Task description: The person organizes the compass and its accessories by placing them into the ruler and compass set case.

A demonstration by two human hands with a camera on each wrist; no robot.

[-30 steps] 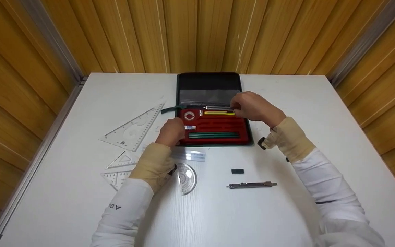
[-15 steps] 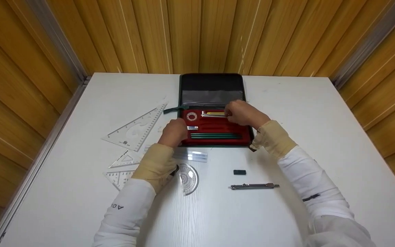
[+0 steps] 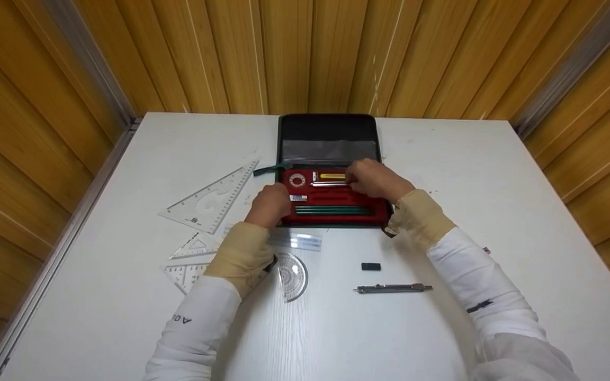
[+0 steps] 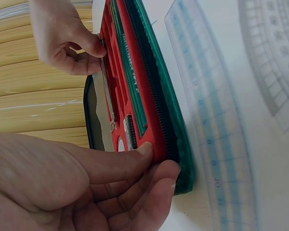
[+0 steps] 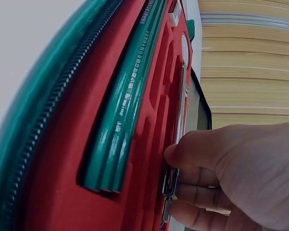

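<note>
- Moved since a second ago: the right hand [image 3: 376, 179], now nearer the person, has carried the slim, shiny metal tool [image 3: 329, 184] from beyond the yellow knife [image 3: 332, 176] to its near side.
- Thumb and fingers of that hand are clamped on the tool, which lies along the red moulded tray [image 5: 62, 139]; whether it is seated in a slot, I cannot tell.
- Left hand [image 3: 269, 205] pinches the near left corner of the case [image 3: 331, 226], as before.
- Case: green, glossy, toothed zip, black lid open; it stands on the white, faintly grained tabletop [image 3: 326, 338].
- Smooth green pencils [image 5: 125, 106] lie side by side in the tray, with a small eraser [image 3: 298, 198] and a white ring [image 3: 291, 181].
- Clear ruler [image 3: 295, 241], half-round protractor [image 3: 293, 276], dark block [image 3: 371, 266] and metal compass [image 3: 394, 288] remain on the tabletop.
</note>
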